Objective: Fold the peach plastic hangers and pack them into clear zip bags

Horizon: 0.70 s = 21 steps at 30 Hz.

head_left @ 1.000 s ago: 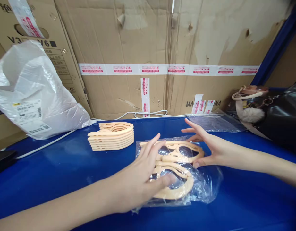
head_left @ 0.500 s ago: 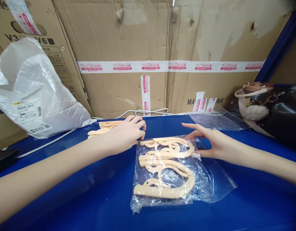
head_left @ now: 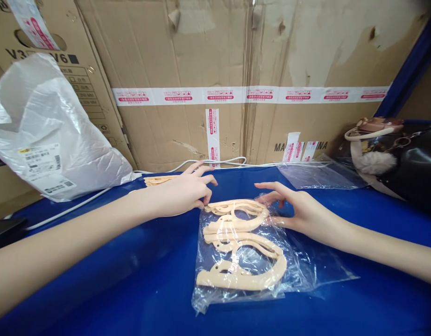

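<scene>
Beige folding hangers [head_left: 245, 281] lie folded inside a clear plastic bag [head_left: 299, 275] on the blue table. At the bag's upper left corner, my left hand [head_left: 178, 191] has its fingers apart and curved, with the thumb side touching or almost touching the end of the top hanger [head_left: 215, 206]. My right hand [head_left: 292, 205] is at the upper right of the bag. Its index finger is stretched out, while the thumb and other fingers lie apart against the plastic at the rounded hanger end. More beige hangers [head_left: 157, 180] lie behind my left hand, mostly hidden.
A white plastic parcel bag [head_left: 61, 126] leans against cardboard boxes [head_left: 180, 56] at the left. A white cable [head_left: 222, 161] runs along the back. Another clear bag [head_left: 316, 176] and a black handbag [head_left: 414, 161] lie at the right. A dark object [head_left: 7, 233] sits at the left edge.
The upper hangers in the bag have shifted left and lie more neatly over each other. My right hand has moved left with them; my left hand has barely moved.
</scene>
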{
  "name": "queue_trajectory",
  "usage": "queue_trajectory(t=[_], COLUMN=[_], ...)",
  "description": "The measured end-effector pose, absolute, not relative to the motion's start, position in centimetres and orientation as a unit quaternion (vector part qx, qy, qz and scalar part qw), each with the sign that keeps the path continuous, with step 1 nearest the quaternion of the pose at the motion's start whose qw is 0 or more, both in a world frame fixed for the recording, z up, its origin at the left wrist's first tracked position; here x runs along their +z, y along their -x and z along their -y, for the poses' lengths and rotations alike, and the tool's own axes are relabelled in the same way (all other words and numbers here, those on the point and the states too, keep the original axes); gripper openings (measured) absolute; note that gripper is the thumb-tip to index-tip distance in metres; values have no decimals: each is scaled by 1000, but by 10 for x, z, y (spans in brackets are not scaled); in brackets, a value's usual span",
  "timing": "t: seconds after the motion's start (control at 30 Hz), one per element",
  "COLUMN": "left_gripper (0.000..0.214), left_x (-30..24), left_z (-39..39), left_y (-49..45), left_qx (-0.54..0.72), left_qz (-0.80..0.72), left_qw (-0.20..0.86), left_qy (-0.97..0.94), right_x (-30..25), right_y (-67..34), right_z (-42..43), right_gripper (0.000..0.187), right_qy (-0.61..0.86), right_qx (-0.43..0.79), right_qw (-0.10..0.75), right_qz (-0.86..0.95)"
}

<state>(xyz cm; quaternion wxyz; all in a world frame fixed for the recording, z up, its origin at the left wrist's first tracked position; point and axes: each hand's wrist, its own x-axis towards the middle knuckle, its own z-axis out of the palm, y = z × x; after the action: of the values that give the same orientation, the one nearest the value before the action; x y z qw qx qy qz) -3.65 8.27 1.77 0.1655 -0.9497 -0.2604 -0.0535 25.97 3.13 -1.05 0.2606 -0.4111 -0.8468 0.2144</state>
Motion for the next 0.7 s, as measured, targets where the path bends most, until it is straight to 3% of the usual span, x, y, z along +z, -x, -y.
queue_trajectory(t=[0.4,0.5,0.7], left_gripper=[3,10,9], left_x=[23,24,19], left_z=[-76,-70,-62], left_y=[33,32,28], left_qx=[-34,-17,10], left_qz=[296,290,275], left_qw=[152,156,194], left_qy=[942,944,942], right_x=[-20,-24,-26], right_y=[-260,-263,-264], right_z=[-37,-37,-35], right_gripper=[59,60,51], right_qy=[395,402,389], right_qx=[101,63,5], right_qw=[247,238,206], right_qz=[879,882,898])
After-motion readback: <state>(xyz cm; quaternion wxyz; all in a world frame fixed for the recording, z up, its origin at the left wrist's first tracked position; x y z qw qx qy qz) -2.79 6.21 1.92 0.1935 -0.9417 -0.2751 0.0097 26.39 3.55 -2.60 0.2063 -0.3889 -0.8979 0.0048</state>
